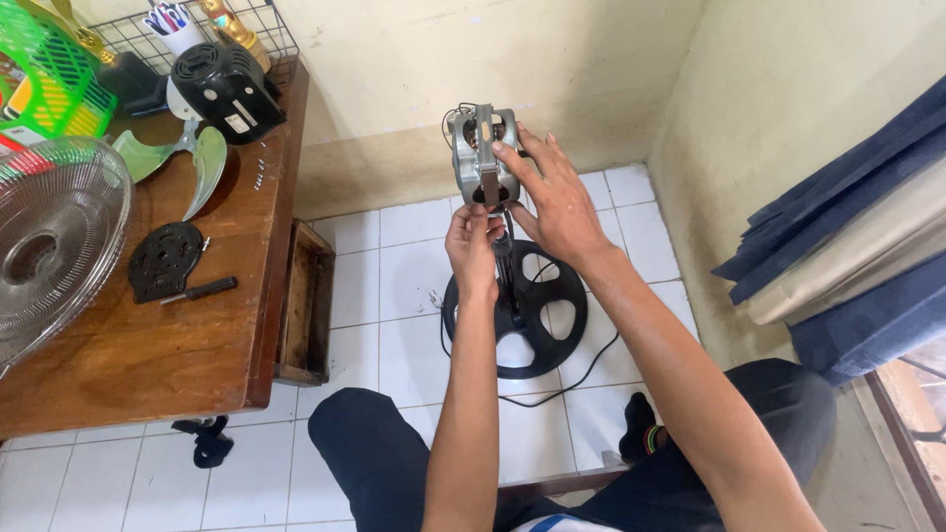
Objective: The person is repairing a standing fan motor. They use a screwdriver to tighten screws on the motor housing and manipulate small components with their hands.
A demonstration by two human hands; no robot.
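Both my hands meet at the grey fan motor [482, 158], upright atop its black stand [515, 307] over the floor tiles: right hand [557, 202] spread against its side, left hand [473, 241] pinching beneath.

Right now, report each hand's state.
Left hand: pinched shut on the lower end of the grey metal fan motor.
Right hand: fingers spread, steadying the motor's side.
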